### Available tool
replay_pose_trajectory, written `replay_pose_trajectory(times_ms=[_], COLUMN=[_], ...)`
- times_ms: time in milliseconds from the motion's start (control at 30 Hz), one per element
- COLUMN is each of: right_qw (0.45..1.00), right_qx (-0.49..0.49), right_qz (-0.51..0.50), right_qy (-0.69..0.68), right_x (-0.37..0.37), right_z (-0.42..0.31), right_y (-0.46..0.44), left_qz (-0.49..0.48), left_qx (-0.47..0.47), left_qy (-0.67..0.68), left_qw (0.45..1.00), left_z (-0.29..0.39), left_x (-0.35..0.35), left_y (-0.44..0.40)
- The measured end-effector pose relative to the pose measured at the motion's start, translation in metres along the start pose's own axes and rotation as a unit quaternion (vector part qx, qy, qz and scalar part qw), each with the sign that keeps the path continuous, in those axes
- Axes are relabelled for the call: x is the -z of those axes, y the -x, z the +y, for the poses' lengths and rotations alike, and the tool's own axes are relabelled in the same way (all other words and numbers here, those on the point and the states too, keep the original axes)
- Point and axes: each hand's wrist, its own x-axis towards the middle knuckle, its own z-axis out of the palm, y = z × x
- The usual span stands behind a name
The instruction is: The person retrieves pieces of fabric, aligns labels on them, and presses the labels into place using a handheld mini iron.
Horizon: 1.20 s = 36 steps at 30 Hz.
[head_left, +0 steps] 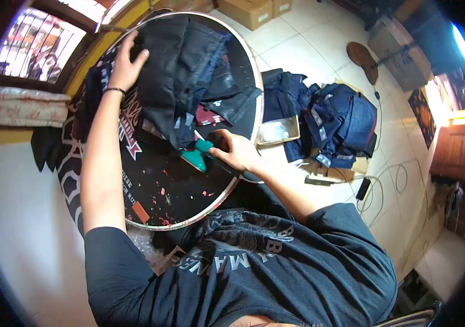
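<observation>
black cloth (pixel 159 71), creased, on round tabletop (pixel 186 192)

"DISE" and "ON RU", both cut short, can be read at the left of the black desk (pixel 153 204) | banner lettering (pixel 130 128) partly covered | "MA" is printed on the dark T-shirt (pixel 243 289), remaining letters distorted by folds
</observation>
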Motion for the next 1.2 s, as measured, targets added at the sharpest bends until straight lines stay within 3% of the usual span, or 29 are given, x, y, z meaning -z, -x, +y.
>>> replay_pose_trajectory(times_ms=[67,100,167,233,300,333,433,500,567,633,700,733,767,800,867,933,1100,1133,1200], right_qw=[0.997,0.991,0.98,0.946,0.881,0.857,0.729,0.686,0.623,0.656,0.646,0.613,0.579,0.606,0.607,0.546,0.616,0.628,0.662], right_qx=[0.01,0.011,0.034,0.051,0.025,0.021,-0.124,-0.295,-0.42,-0.481,-0.485,-0.492,-0.5,-0.492,-0.464,-0.426,-0.428,-0.428,-0.324], right_qz=[0.023,0.031,0.065,0.182,0.362,0.444,0.546,0.485,0.374,0.332,0.367,0.374,0.378,0.357,0.364,0.408,0.307,0.328,0.382], right_qy=[-0.074,-0.127,-0.183,-0.262,-0.305,-0.261,-0.394,-0.455,-0.543,-0.477,-0.462,-0.493,-0.522,-0.513,-0.532,-0.595,-0.586,-0.561,-0.558], right_x=[0.0,0.0,0.008,0.022,0.029,0.027,0.022,0.011,0.003,-0.027,-0.017,-0.014,-0.014,-0.015,-0.02,-0.031,-0.057,-0.063,-0.061], right_z=[0.01,0.015,0.022,0.04,0.077,0.119,0.245,0.317,0.372,0.453,0.442,0.438,0.439,0.448,0.452,0.475,0.487,0.486,0.447], right_y=[0.005,0.01,0.021,0.029,0.02,0.005,-0.034,-0.056,-0.075,-0.101,-0.117,-0.129,-0.141,-0.15,-0.166,-0.177,-0.16,-0.158,-0.149], left_qz=[-0.105,-0.151,-0.125,-0.127,-0.075,-0.042,0.042,0.087,0.041,-0.039,-0.085,-0.093,-0.109,-0.119,-0.127,-0.116,-0.114,-0.121,-0.122], left_qx=[-0.087,-0.007,0.0,0.012,0.011,0.015,-0.007,0.017,0.084,0.179,0.305,0.334,0.358,0.376,0.401,0.403,0.41,0.408,0.402], left_qy=[-0.065,-0.061,-0.059,-0.007,0.028,0.048,-0.002,-0.007,-0.101,-0.073,-0.063,-0.096,-0.139,-0.182,-0.231,-0.231,-0.23,-0.238,-0.232], left_qw=[0.988,0.987,0.99,0.992,0.997,0.998,0.999,0.996,0.99,0.98,0.946,0.933,0.917,0.901,0.877,0.878,0.875,0.873,0.877], left_z=[-0.009,0.004,0.009,0.011,0.036,0.072,0.093,0.099,0.106,0.162,0.181,0.177,0.168,0.166,0.16,0.157,0.15,0.148,0.148], left_x=[-0.038,-0.048,-0.056,-0.05,-0.032,-0.017,-0.004,-0.012,-0.03,-0.056,-0.08,-0.089,-0.098,-0.107,-0.116,-0.118,-0.116,-0.117,-0.117], left_y=[0.014,0.023,0.03,0.031,0.044,0.054,0.121,0.192,0.281,0.303,0.342,0.364,0.384,0.39,0.396,0.399,0.421,0.426,0.426])
